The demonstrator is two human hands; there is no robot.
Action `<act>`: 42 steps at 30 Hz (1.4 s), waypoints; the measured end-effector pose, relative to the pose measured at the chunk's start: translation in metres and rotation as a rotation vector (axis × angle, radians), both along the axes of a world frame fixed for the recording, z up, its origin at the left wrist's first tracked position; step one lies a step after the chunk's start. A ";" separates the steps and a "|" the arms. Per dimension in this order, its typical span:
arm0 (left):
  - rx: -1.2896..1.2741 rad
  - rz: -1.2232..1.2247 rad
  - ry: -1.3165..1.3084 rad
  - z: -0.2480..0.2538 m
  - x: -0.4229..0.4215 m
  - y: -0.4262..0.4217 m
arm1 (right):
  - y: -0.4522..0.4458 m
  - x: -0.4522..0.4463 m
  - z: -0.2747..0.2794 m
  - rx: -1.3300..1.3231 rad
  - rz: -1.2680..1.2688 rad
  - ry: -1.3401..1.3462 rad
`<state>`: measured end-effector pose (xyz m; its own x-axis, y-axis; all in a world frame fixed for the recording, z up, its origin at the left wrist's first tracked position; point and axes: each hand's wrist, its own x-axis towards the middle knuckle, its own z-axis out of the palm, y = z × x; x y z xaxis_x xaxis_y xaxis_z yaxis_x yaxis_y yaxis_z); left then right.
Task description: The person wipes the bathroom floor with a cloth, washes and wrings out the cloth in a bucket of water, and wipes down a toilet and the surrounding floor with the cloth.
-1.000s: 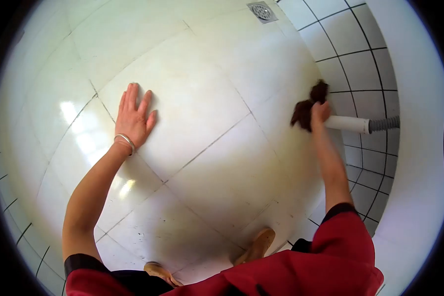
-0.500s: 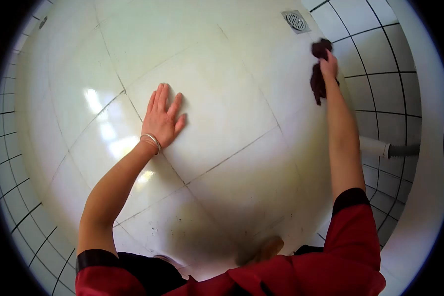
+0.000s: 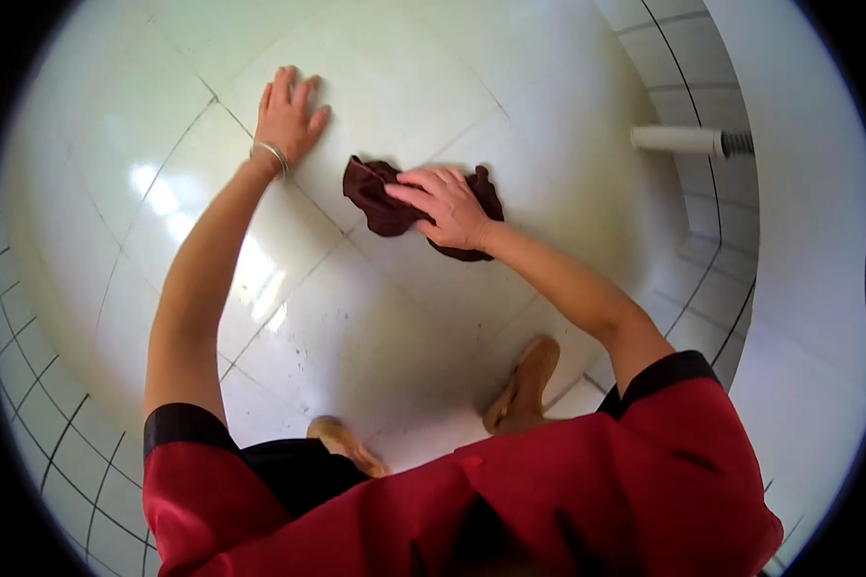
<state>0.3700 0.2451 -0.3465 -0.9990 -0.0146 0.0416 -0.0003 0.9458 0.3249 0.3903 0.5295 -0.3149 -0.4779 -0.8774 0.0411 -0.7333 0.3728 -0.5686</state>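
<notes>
My left hand rests on the pale tiled floor with its fingers apart and nothing in it; a bracelet circles that wrist. To its right and a little nearer my body, my right hand presses on a crumpled dark brown cloth, its fingers over the top. The cloth lies on the floor and shows on both sides of the hand.
A white pipe with a grey ribbed end sticks out low at the right, beside the tiled wall. My two tan shoes stand near the bottom. A white surface runs down the right side.
My right hand has brought the cloth from beside the right wall to the middle of the floor. The view has shifted, and the floor drain is out of sight. My left hand is still flat on the floor.
</notes>
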 end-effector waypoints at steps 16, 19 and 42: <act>0.052 -0.420 -0.052 0.014 -0.075 0.181 | 0.140 -0.192 -0.014 0.249 -0.384 0.280; -0.044 -0.634 -0.095 0.027 -0.074 0.236 | 0.209 -0.117 -0.018 0.392 -0.678 0.379; -0.283 -0.613 -0.298 0.060 0.067 0.254 | 0.190 -0.038 -0.016 -0.066 -0.673 -0.214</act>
